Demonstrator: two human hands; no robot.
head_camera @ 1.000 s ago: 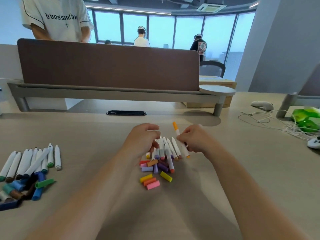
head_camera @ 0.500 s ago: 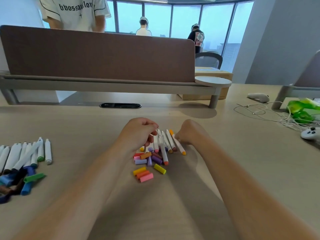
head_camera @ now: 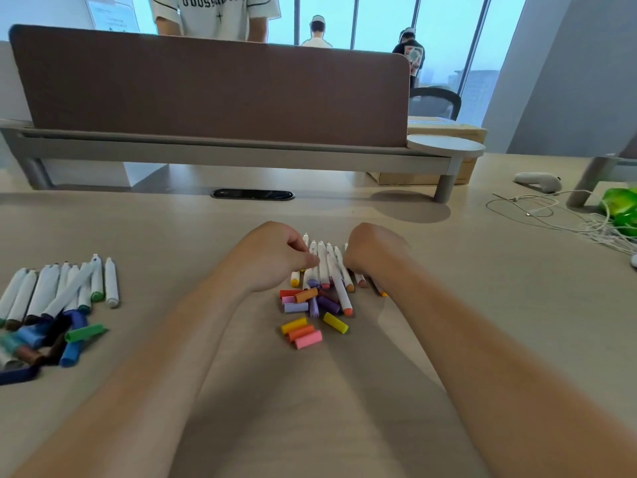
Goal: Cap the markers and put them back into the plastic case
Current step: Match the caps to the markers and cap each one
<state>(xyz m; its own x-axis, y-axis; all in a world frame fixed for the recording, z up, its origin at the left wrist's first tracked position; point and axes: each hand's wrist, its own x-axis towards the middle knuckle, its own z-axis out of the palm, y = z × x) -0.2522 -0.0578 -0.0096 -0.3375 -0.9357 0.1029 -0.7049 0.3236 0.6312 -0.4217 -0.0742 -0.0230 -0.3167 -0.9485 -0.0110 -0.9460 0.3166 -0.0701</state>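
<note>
White-barrelled markers (head_camera: 324, 267) lie uncapped in a fan at the middle of the pale wooden bench (head_camera: 482, 305), with short loose coloured caps (head_camera: 303, 334) heaped just in front of them. A second batch of white markers (head_camera: 58, 288) and dark blue and green caps (head_camera: 74, 339) lies well apart to the left, and tangled white cables (head_camera: 551, 219) sprawl far right. The left hand (head_camera: 275, 257) curls its fingers (head_camera: 308, 260) against the barrels. The right hand (head_camera: 372, 253) is curled over them. Whether either grips one I cannot tell. Bare bench lies open around the fan.

Both forearms reach forward side by side, the left hand (head_camera: 275, 257) and right hand (head_camera: 374, 251) close together, knuckles up, fingers curled under.
</note>
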